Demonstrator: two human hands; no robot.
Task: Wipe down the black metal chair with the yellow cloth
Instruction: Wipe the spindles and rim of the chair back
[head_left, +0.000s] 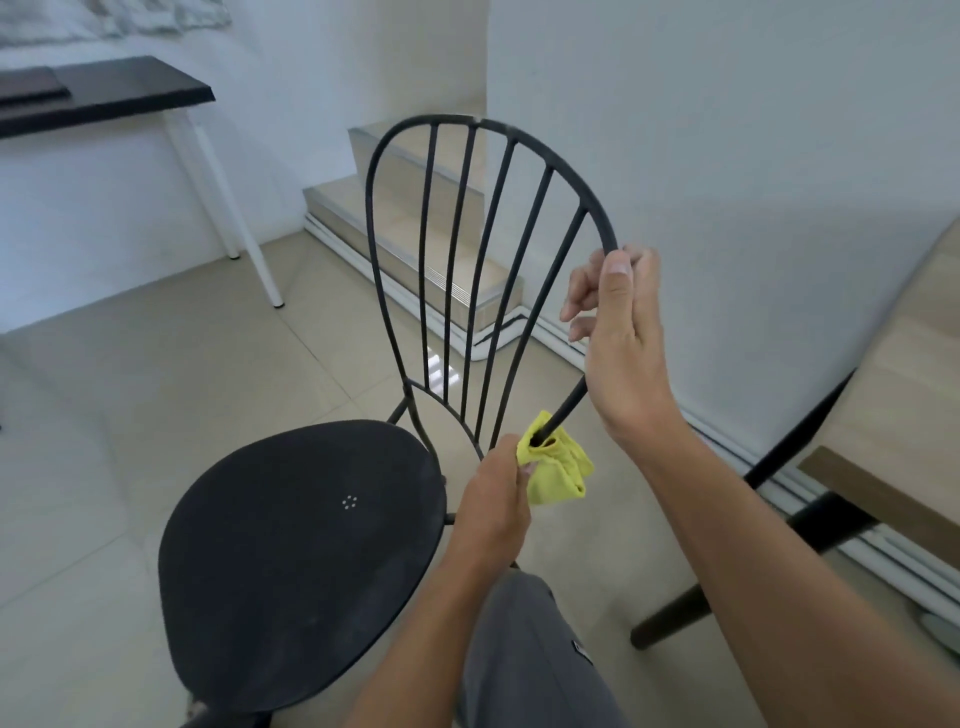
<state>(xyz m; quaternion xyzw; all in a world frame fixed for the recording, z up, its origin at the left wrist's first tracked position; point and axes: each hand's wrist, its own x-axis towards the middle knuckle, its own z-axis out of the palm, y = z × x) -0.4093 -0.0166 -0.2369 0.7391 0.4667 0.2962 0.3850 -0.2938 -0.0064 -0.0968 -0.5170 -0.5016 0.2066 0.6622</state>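
Pale floor tiles (156, 389) and white walls frame the black metal chair (301, 535), which stands in the middle of the view with its round seat toward the camera and its tall, rod-filled back rising behind. The seat's surface looks dusty and has a small ring of holes near its centre.

The yellow cloth (558, 470) is bunched around the right-hand outer rod of the backrest, low down, just above the seat's rear edge. The left hand (493, 499) grips the cloth there, fingers curled round both cloth and rod; the fingertips are mostly hidden behind the fabric, so how tightly they close is hard to judge. Higher on the same outer rod, where it curves toward the top, the right hand (623, 343) holds the bare metal, with the thumb lying along the rod and the fingers wrapped behind it.

A grey trouser leg (519, 649) shows below the arms. Behind the chair, a tiled step (395, 208) meets the wall. A dark-topped table (104, 98) with white legs stands at the far left, and a wood-topped table (893, 415) with black legs fills the right edge.
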